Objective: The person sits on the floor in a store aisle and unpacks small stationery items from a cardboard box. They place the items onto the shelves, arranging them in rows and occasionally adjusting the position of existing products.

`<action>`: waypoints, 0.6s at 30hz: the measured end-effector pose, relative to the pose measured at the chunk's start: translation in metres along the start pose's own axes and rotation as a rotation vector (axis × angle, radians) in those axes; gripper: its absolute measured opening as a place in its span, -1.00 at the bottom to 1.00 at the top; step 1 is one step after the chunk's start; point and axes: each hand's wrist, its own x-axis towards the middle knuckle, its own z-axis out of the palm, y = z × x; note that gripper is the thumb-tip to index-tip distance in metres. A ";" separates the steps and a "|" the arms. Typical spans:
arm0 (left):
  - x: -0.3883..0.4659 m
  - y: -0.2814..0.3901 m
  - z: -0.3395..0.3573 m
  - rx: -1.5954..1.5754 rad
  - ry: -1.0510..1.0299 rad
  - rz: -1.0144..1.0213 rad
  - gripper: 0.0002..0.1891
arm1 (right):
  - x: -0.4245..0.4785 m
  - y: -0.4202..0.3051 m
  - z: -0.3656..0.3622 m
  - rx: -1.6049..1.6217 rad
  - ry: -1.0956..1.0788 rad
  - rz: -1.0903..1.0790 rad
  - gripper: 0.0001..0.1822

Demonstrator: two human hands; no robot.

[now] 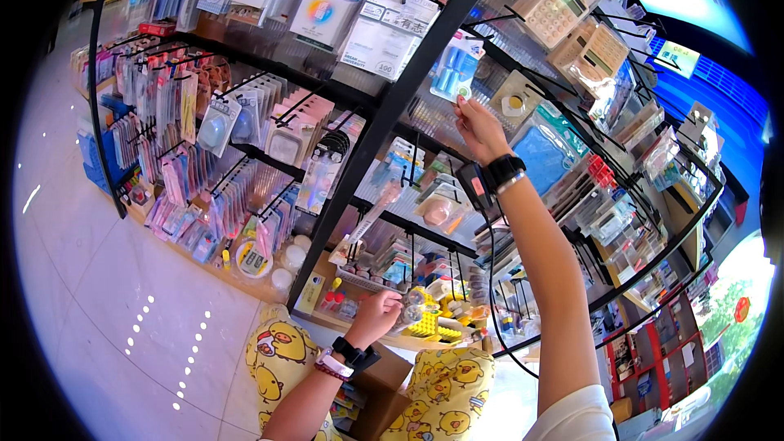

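Note:
My right hand [482,128] is raised to the shelf rack, its fingertips at the lower edge of a blister pack with blue items [454,67], which hangs near a black hook; whether the fingers grip the pack cannot be told. My left hand [375,316] is low, beside the bottom shelf, its fingers curled close to clear round packages [411,309]. Whether it holds one of them is unclear. Yellow plastic items [432,318] lie just right of it. A packaged blue cloth-like item [545,150] hangs right of my right wrist.
A slanted black rack post [392,98] divides the display. Calculators in packs [560,6] hang at upper right. Black hooks with many packets stick out on both sides. An open cardboard box [383,380] stands between my knees. A black cable [493,294] hangs from my right wrist area.

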 end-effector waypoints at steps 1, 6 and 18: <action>0.001 -0.002 -0.002 -0.002 0.013 0.015 -0.75 | -0.010 -0.002 0.007 0.005 -0.015 -0.012 -0.86; 0.000 0.000 0.003 -0.040 0.011 0.052 -0.72 | -0.072 -0.019 0.010 0.030 -0.028 -0.046 -0.84; 0.010 0.013 -0.046 0.049 0.418 0.117 -0.62 | -0.244 -0.029 -0.008 -1.031 -0.419 0.146 -0.89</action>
